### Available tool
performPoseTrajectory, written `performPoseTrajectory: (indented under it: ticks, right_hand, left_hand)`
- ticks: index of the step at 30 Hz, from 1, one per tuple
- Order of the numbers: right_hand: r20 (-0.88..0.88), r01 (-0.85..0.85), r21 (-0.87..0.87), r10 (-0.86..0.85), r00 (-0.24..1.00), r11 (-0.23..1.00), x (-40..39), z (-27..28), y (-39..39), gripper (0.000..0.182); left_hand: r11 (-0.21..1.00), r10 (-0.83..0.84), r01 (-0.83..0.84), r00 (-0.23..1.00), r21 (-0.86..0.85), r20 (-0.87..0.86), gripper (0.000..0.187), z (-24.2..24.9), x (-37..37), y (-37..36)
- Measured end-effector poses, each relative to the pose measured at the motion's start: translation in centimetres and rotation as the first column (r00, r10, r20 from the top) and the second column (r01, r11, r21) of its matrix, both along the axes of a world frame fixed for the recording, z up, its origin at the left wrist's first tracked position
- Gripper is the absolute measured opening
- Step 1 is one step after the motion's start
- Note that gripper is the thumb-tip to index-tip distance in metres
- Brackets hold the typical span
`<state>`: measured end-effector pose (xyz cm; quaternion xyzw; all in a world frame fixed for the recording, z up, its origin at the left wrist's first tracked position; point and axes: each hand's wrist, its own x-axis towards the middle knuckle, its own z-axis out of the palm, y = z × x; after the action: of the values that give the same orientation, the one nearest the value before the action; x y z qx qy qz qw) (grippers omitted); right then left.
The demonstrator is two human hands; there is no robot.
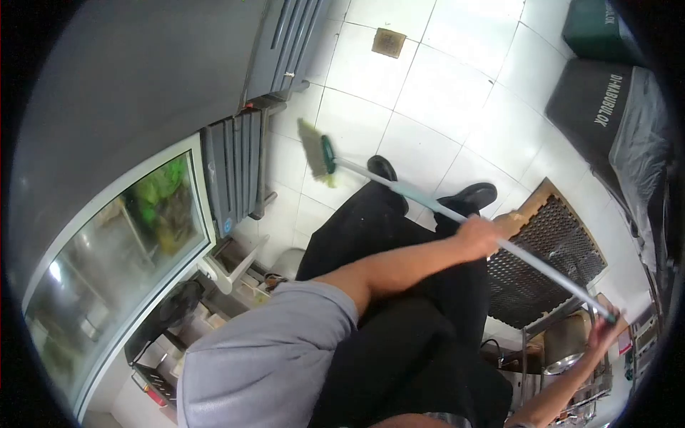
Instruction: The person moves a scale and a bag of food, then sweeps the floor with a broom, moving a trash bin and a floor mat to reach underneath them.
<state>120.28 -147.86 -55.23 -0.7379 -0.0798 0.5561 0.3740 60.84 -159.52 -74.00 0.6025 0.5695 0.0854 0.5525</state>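
A broom with a pale grey handle [546, 269] slants across my view, from the right side up to the left. My left hand [479, 238] is wrapped around the middle of the handle, in front of my black trousers. At the handle's far right end, my right hand [605, 329] closes about the dark green cap. The broom head has a green block [328, 154] and yellowish bristles [312, 151], slightly blurred, low over the white tiles left of my black shoes [382, 168].
White floor tiles [442, 93] stretch ahead, with a square drain cover [389, 43]. A dark perforated mat [553, 260] lies to the right. Dark bins [589, 107] line the right side. On the left stand a grey appliance [135, 71] and a glass-doored cabinet [118, 242].
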Motion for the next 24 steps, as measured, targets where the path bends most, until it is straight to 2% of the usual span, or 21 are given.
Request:
performPoseTrajectory:
  ticks: [1, 2, 3, 4, 5, 6, 7, 8, 9, 10, 11, 12, 13, 16, 18, 19, 20, 21, 22, 23, 24]
  right_hand:
    - [-0.057, -0.047, -0.046, 0.044, 0.997, 0.998, -1.9, -4.5, 0.5, 0.032]
    - [-0.34, -0.228, -0.149, 0.167, 0.926, 0.962, -4.1, -9.1, 0.5, 0.035]
    - [0.108, -0.002, -0.198, 0.024, 0.994, 0.98, -12.9, -14.8, -1.4, 0.038]
    - [-0.098, -0.043, -0.222, 0.022, 0.995, 0.974, -18.6, -19.1, -3.5, 0.038]
    - [-0.146, 0.028, -0.263, -0.069, 0.987, 0.964, -25.2, -23.5, -6.0, 0.03]
    - [-0.251, 0.014, -0.227, -0.073, 0.965, 0.974, -31.0, -27.8, -8.3, 0.022]
    - [-0.578, -0.012, -0.317, -0.183, 0.795, 0.948, -36.0, -31.2, -10.7, 0.018]
    - [-0.542, -0.049, -0.497, -0.266, 0.797, 0.866, -39.9, -35.4, -15.0, 0.021]
    - [-0.736, -0.006, -0.408, -0.326, 0.593, 0.913, -46.3, -37.2, -19.4, 0.025]
    - [-0.65, 0.095, -0.531, -0.476, 0.592, 0.842, -52.8, -36.7, -21.9, 0.029]
    - [-0.535, 0.142, -0.579, -0.505, 0.677, 0.803, -57.7, -35.8, -24.0, 0.029]
    - [-0.482, 0.156, -0.676, -0.592, 0.645, 0.72, -61.8, -35.7, -25.8, 0.026]
    - [-0.406, 0.204, -0.658, -0.57, 0.714, 0.725, -65.2, -32.5, -24.6, 0.028]
    - [-0.467, 0.133, -0.631, -0.512, 0.721, 0.764, -62.9, -32.3, -24.5, 0.032]
    - [-0.435, 0.19, -0.578, -0.497, 0.751, 0.794, -58.3, -30.9, -21.9, 0.033]
    - [-0.417, 0.216, -0.536, -0.479, 0.773, 0.816, -55.6, -30.6, -20.1, 0.035]
    - [-0.462, 0.198, -0.466, -0.428, 0.777, 0.862, -50.8, -30.1, -19.1, 0.033]
    - [-0.452, 0.212, -0.44, -0.419, 0.787, 0.873, -46.7, -27.4, -17.0, 0.035]
    - [-0.441, 0.225, -0.414, -0.411, 0.798, 0.882, -42.6, -24.7, -14.8, 0.038]
    - [-0.363, 0.163, -0.35, -0.294, 0.884, 0.923, -36.3, -23.0, -13.5, 0.041]
    - [-0.261, 0.092, -0.302, -0.175, 0.949, 0.949, -30.1, -21.3, -12.1, 0.046]
  left_hand:
    - [0.996, -0.023, 0.016, 0.996, -0.084, -0.088, 0.018, -0.6, -3.0, -0.3]
    - [0.986, -0.054, 0.024, 0.984, -0.167, -0.173, 0.018, -1.9, -6.0, -0.2]
    - [0.993, 0.051, -0.072, 0.973, -0.088, -0.227, 0.018, -8.2, -8.1, -5.3]
    - [0.968, -0.182, 0.104, 0.917, -0.228, -0.354, 0.017, -8.8, -13.1, -4.9]
    - [0.961, -0.22, 0.099, 0.84, -0.26, -0.496, 0.018, -13.4, -17.3, -7.9]
    - [0.944, -0.284, 0.101, 0.734, -0.315, -0.617, 0.019, -14.0, -22.2, -7.7]
    - [0.998, -0.003, -0.033, 0.772, -0.044, -0.636, 0.02, -16.5, -27.5, -10.3]
    - [0.911, -0.377, 0.078, 0.559, -0.406, -0.738, 0.027, -18.1, -32.2, -10.7]
    - [0.888, -0.363, -0.074, 0.494, -0.454, -0.79, 0.035, -21.1, -38.6, -13.9]
    - [0.896, -0.319, -0.155, 0.428, -0.416, -0.846, 0.042, -19.7, -43.2, -15.0]
    - [0.868, -0.304, -0.266, 0.38, -0.419, -0.873, 0.045, -19.2, -46.9, -15.2]
    - [0.878, -0.285, -0.298, 0.3, -0.373, -0.91, 0.044, -17.0, -48.6, -14.4]
    - [0.833, -0.231, -0.43, 0.303, -0.349, -0.925, 0.044, -15.4, -49.5, -13.2]
    - [0.837, -0.156, -0.459, 0.318, -0.296, -0.935, 0.046, -16.4, -48.4, -14.6]
    - [0.846, -0.138, -0.437, 0.372, -0.304, -0.918, 0.05, -18.6, -45.6, -15.1]
    - [0.869, -0.053, -0.423, 0.437, -0.257, -0.898, 0.051, -19.7, -42.8, -14.5]
    - [0.921, -0.146, -0.224, 0.563, -0.32, -0.814, 0.051, -20.7, -39.8, -14.7]
    - [0.956, -0.112, -0.16, 0.579, -0.247, -0.808, 0.05, -21.7, -35.6, -14.7]
    - [0.949, -0.086, -0.169, 0.672, -0.265, -0.735, 0.049, -17.3, -30.4, -11.7]
    - [0.896, -0.307, 0.015, 0.743, -0.444, -0.594, 0.047, -15.3, -26.4, -8.4]
    - [0.959, -0.233, 0.059, 0.719, -0.276, -0.655, 0.044, -12.3, -21.4, -7.2]
